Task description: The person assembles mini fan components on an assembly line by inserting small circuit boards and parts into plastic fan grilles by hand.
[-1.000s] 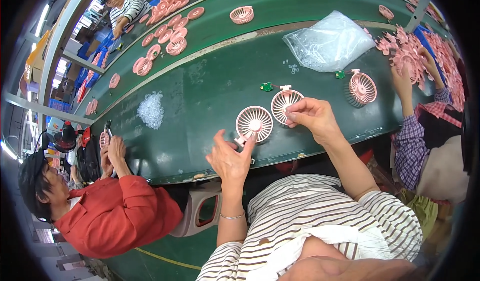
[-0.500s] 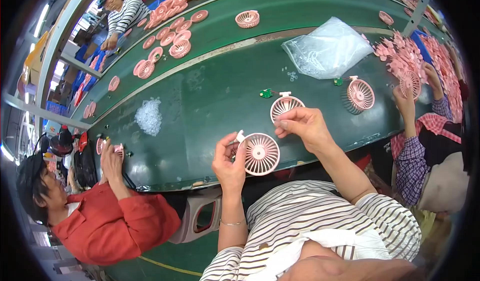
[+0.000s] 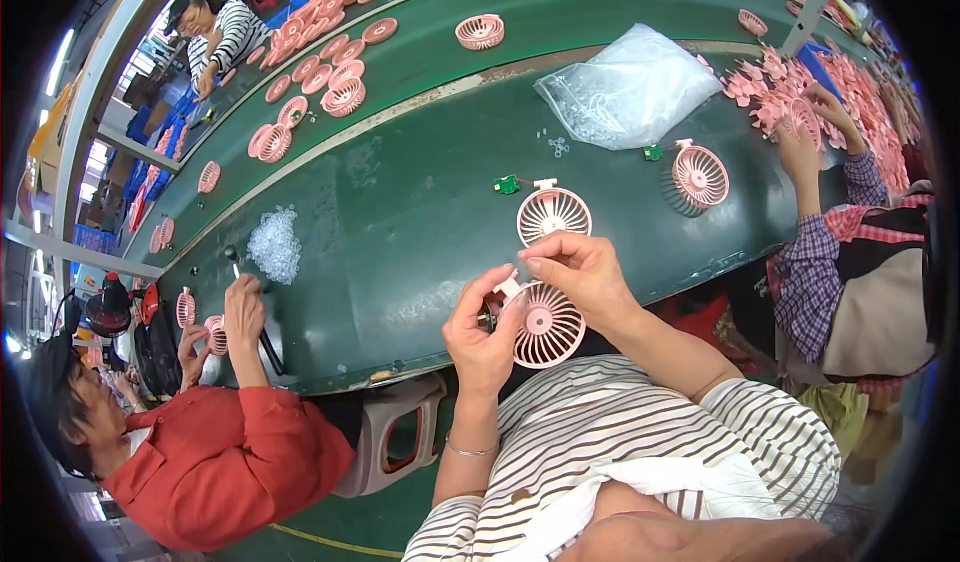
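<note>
I hold a pink round fan grille [image 3: 547, 328] close to my chest, over the near edge of the green belt [image 3: 400, 212]. My left hand [image 3: 484, 330] grips its left rim and handle stub. My right hand [image 3: 577, 274] pinches its top edge with the fingertips. A second pink fan grille [image 3: 553, 214] lies flat on the belt just beyond my right hand. A small green circuit board [image 3: 508, 184] lies to its left.
A clear plastic bag [image 3: 630, 87] and another pink fan [image 3: 699, 174] lie at the right. A heap of small clear parts [image 3: 274, 245] sits at the left. A person in red [image 3: 215, 452] works at my left, another in plaid [image 3: 815, 252] at my right. Several pink grilles [image 3: 320, 82] ride the far belt.
My left hand picked one fan grille off the belt and drew it toward my chest. My right hand left the other grille on the belt and came onto the held one.
</note>
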### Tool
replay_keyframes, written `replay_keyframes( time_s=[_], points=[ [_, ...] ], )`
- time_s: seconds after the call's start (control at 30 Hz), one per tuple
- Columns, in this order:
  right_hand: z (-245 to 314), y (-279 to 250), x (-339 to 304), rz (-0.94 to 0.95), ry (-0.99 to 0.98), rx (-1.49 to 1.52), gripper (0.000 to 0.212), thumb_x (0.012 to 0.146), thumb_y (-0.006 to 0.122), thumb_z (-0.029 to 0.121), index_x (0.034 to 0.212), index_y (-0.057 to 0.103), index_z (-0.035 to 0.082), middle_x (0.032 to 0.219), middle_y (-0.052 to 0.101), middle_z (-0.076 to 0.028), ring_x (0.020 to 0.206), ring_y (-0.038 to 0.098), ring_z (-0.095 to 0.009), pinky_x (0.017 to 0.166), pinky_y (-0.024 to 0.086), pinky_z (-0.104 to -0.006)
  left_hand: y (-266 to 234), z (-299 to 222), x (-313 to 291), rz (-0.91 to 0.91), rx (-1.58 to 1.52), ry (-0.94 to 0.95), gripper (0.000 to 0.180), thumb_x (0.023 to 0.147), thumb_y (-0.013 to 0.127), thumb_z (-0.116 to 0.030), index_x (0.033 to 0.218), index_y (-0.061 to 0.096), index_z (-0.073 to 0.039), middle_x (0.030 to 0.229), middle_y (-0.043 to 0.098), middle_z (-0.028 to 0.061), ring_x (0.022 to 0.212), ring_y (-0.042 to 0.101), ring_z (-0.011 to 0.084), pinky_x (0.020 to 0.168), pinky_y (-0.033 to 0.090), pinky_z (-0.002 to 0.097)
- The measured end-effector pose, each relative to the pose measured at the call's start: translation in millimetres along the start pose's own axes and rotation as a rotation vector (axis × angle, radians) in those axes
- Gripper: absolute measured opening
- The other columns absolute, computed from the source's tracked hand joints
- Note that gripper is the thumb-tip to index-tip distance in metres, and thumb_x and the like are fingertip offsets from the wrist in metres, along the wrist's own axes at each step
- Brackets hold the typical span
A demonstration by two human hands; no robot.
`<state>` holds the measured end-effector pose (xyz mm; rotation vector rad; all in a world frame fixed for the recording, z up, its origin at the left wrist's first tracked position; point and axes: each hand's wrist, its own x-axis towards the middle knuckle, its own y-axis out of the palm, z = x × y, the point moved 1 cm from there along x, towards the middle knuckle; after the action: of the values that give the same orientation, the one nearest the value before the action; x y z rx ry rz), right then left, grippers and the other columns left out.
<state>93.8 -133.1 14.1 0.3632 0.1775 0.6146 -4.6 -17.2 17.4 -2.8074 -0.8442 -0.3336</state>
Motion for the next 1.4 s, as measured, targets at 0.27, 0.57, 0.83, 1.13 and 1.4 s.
replay_keyframes(
  time_s=[0.27, 0.57, 0.83, 1.13, 1.4],
  points=[
    [-3, 5, -2, 0.0, 0.006, 0.032, 0.012, 0.083, 0.066, 0.0, 0.093, 0.065, -0.005, 0.089, 0.065, -0.008, 0.078, 0.062, -0.01, 0.071, 0.052, -0.0232, -2, 1, -2, -0.004, -0.126, -0.114, 0.03, 0.077, 0.068, 0.005, 0.106, 0.059, 0.002, 0.092, 0.064, 0.0051, 0.081, 0.058, 0.0081, 0.072, 0.047, 0.0211],
    [3, 14, -6, 0.032, 0.088, 0.19, 0.012, 0.081, 0.067, 0.0, 0.091, 0.065, -0.006, 0.089, 0.064, -0.008, 0.078, 0.063, -0.012, 0.07, 0.053, -0.0241, -12, -4, -4, -0.052, -0.077, -0.01, 0.028, 0.072, 0.075, 0.001, 0.095, 0.058, 0.001, 0.083, 0.061, 0.003, 0.073, 0.055, 0.0077, 0.067, 0.046, 0.0215],
    [-3, 11, -7, 0.043, -0.075, -0.032, 0.012, 0.083, 0.066, 0.003, 0.092, 0.067, -0.005, 0.09, 0.064, -0.008, 0.079, 0.061, -0.012, 0.069, 0.051, -0.0247, -12, -8, -5, -0.014, 0.069, 0.003, 0.026, 0.074, 0.072, 0.004, 0.094, 0.057, 0.001, 0.085, 0.061, 0.0037, 0.076, 0.056, 0.008, 0.069, 0.046, 0.0208],
    [3, 22, -25, 0.061, -0.538, -0.633, 0.026, 0.079, 0.064, 0.0, 0.104, 0.065, -0.004, 0.097, 0.058, -0.012, 0.089, 0.057, -0.018, 0.076, 0.048, -0.0288, -6, -2, -6, -0.178, 0.193, 0.101, 0.029, 0.071, 0.074, 0.001, 0.097, 0.061, 0.0, 0.079, 0.063, 0.0084, 0.067, 0.06, 0.0142, 0.064, 0.049, 0.0263],
    [1, 4, -8, 0.214, -0.332, -0.308, 0.03, 0.081, 0.061, -0.005, 0.11, 0.066, 0.001, 0.102, 0.058, -0.009, 0.091, 0.058, -0.014, 0.078, 0.048, -0.0252, -1, 10, 1, -0.093, 0.066, 0.123, 0.032, 0.073, 0.071, 0.003, 0.104, 0.064, -0.002, 0.081, 0.061, 0.0055, 0.068, 0.055, 0.0102, 0.062, 0.047, 0.0234]
  ],
)
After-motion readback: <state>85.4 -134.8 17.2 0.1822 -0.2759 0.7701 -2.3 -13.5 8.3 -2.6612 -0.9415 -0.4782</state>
